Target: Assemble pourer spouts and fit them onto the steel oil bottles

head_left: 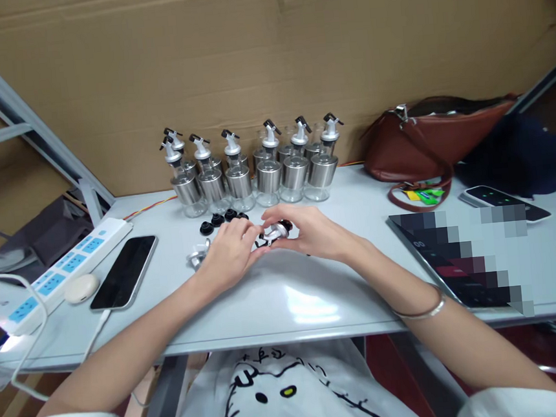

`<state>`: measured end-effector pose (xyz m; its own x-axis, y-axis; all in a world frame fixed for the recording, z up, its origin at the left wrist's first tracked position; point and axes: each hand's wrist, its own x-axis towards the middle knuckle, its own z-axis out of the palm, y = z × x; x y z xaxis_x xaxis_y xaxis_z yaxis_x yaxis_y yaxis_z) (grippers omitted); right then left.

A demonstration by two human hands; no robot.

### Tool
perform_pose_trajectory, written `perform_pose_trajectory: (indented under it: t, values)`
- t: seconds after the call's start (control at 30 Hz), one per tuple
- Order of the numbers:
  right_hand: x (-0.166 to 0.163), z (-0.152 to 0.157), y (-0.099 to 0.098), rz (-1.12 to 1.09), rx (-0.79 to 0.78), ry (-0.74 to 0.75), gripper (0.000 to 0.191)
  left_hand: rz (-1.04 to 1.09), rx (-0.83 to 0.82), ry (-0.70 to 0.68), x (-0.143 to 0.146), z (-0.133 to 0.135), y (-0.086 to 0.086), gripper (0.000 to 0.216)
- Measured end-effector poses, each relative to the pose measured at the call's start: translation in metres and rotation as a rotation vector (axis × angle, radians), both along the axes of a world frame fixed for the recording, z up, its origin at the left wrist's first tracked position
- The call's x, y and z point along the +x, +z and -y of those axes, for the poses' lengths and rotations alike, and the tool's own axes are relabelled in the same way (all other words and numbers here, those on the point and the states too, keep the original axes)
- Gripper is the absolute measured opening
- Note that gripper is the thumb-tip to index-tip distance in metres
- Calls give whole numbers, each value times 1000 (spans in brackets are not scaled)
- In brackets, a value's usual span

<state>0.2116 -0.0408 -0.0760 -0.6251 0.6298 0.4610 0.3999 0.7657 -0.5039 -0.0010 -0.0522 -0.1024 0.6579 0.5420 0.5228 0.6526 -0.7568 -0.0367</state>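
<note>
A silver pour spout [275, 232] with black parts is held above the table, between both hands. My right hand [313, 232] is closed around its wider end, thumb and fingers on either side. The fingers of my left hand [229, 250] pinch at the narrow end with the small black lever; the fingertips partly cover it. Just beyond my left hand lie several black stoppers [217, 219]. Silver spout parts [197, 258] rest beside the left wrist, partly hidden by it. Behind stand glass bottles with steel sleeves [268, 175], several of the front ones topped with spouts [270, 134].
On the left are a phone [125, 274], a white round case [81, 288], a power strip [72, 272] and cables. To the right sit a brown handbag [408, 142], a tablet-like device [438, 259], partly pixelated, and a black-and-white device [501, 202]. Cardboard [226, 57] backs the table.
</note>
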Motion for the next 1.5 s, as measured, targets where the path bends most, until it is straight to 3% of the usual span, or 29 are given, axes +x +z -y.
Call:
perform_pose_trajectory:
  t: [0.1,0.33,0.5,0.67,0.83,1.07,1.5]
  values:
    - [-1,3,2,-12,-35,11,50,1,-6,-31,0,0,0,36]
    - [-4,4,3,103,124,-22,39,133,100,-96,3,4,3,37]
    - [-3,6,4,113,166,-70,40,237,80,-159,5,8,6,34]
    - [-3,7,1,83,314,-49,49,307,-24,-341,4,9,7,28]
    - [-4,8,-2,84,455,-60,56,290,-97,-436,5,9,4,32]
    - [-7,11,-1,60,565,-36,52,301,-56,-473,6,13,6,31]
    - [-8,11,-2,75,732,-130,57,360,-45,-437,7,11,4,34]
